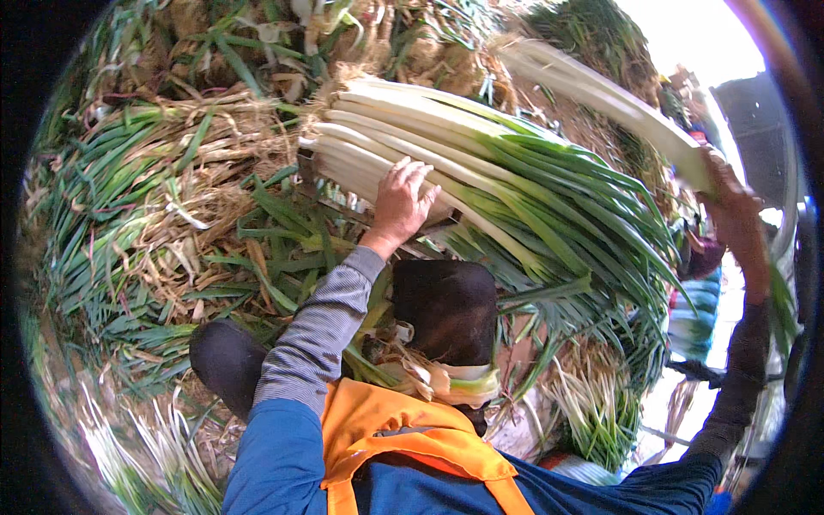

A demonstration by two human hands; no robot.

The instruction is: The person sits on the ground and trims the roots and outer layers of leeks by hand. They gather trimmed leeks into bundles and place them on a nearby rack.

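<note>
A thick row of long green onions (412, 122) lies before me, white shanks and roots to the left, green leaves fanning down to the right. My left hand (404, 199) rests on the near shanks with its palm down, not closed around them. Raised at the far right, my right hand (734, 203) grips a long pale green onion stalk (605, 106). This stalk is blurred, and its rooted end points to the upper left, above the row. I cannot tell whether it is one stalk or more.
Unpeeled onions with dry leaves and soil (180, 180) are heaped at the left and along the back. Thinner peeled onions lie in bunches at the lower left (154, 444) and lower right (599, 405). Peeled scraps (431, 380) lie by my dark-clothed knee (444, 309).
</note>
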